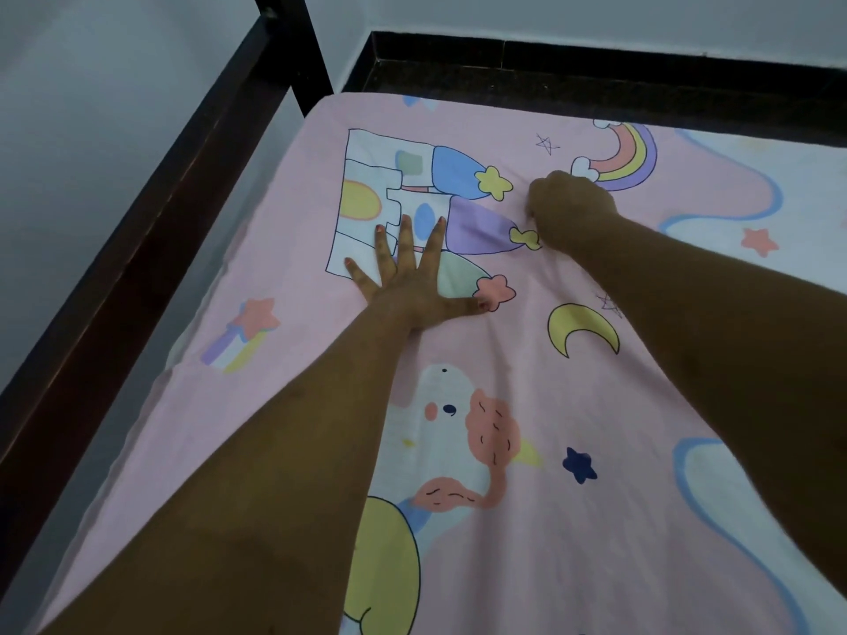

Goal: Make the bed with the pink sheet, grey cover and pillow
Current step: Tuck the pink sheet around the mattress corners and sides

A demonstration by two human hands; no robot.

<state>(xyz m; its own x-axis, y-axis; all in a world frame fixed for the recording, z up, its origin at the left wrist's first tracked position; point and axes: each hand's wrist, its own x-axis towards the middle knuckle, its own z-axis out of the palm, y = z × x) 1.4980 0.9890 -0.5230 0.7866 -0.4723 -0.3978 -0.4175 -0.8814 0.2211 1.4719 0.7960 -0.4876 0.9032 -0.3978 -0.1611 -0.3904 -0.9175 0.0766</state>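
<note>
Frame [137, 249]: dark rail along the left edge, with a post at the far corner and a grey wall [91, 107] behind.
Sheet [284, 323]: pink, spread over the bed up to the frame. It is printed with a castle, rainbow, moon, stars and a unicorn.
Left hand [403, 286]: released, lying flat on the castle print with fingers straight and spread, pressing the sheet.
Right hand [568, 208]: clenched beside the rainbow, fingers curled down and grasping a bit of sheet. Creases run to it.
</note>
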